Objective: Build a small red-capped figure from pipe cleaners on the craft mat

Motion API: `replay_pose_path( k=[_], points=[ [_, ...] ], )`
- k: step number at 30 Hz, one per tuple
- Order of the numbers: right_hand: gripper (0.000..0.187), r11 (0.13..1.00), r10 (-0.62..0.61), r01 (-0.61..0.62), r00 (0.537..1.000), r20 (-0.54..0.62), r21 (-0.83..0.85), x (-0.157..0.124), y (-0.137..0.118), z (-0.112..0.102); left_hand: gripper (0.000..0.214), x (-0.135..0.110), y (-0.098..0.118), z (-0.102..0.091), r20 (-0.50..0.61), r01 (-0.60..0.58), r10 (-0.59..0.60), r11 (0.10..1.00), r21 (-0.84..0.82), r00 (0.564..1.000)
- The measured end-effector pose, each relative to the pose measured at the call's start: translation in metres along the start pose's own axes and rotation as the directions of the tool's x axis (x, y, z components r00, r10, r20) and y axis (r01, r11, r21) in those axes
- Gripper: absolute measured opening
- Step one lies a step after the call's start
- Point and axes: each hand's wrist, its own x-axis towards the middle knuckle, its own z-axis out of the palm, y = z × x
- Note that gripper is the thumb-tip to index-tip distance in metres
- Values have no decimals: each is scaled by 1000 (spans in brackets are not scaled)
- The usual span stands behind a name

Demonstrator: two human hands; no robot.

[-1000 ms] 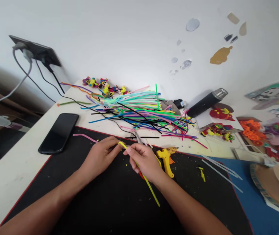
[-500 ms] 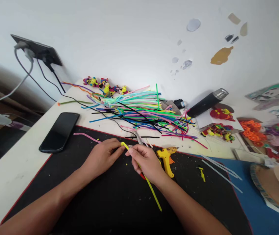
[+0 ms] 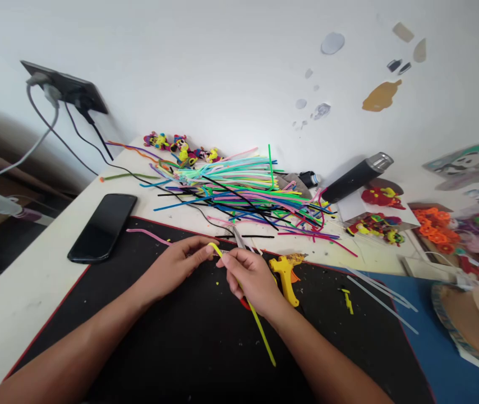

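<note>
A yellow pipe cleaner (image 3: 261, 331) runs between my hands, its upper end bent over near my left fingertips. My left hand (image 3: 183, 261) pinches that bent end between thumb and finger. Farther along, my right hand (image 3: 250, 275) grips the same pipe cleaner, and its long tail hangs down toward me past the wrist. Scissors (image 3: 238, 237) lie behind and under my right hand, with a blade and a bit of red handle showing. A small shiny strip shows between my fingertips, too small to name. A pink pipe cleaner (image 3: 149, 234) lies beyond my left hand.
A yellow glue gun (image 3: 284, 275) lies right of my right hand, with a small yellow piece (image 3: 348, 301) and clear glue sticks (image 3: 385, 294) farther right. Behind is a heap of pipe cleaners (image 3: 239, 191). A phone (image 3: 102, 227) and a black flask (image 3: 357, 177) flank it.
My left thumb and fingers have shifted slightly at the bent end of the yellow pipe cleaner. Its loose tail has swung a little left and down.
</note>
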Motion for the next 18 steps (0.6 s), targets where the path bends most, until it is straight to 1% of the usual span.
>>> replay_pose_path(
  k=[2,4,7,9,12,15,18],
  points=[
    [41,1000,-6,6,1000,-19,25,0,0,-2,51,1,0,1,-56,20,-30,986,-163,998],
    [42,999,-7,9,999,-37,50,1,1,-2,51,1,0,2,-123,-5,-37,946,-325,992],
    [44,998,-1,5,999,-50,68,2,5,1,49,1,1,5,-181,-37,-58,876,-480,982],
    [46,997,8,-5,999,-47,79,2,7,4,50,2,2,7,-208,-44,-82,842,-537,975],
    [49,994,29,-26,999,-25,108,4,7,10,53,2,6,12,-264,-73,-102,812,-579,959],
    [52,991,46,-46,999,1,128,6,5,16,52,3,12,17,-344,-149,-81,792,-592,935],
    [53,986,46,-48,999,16,160,8,5,20,46,3,18,23,-419,-231,-46,778,-584,907]
  ],
)
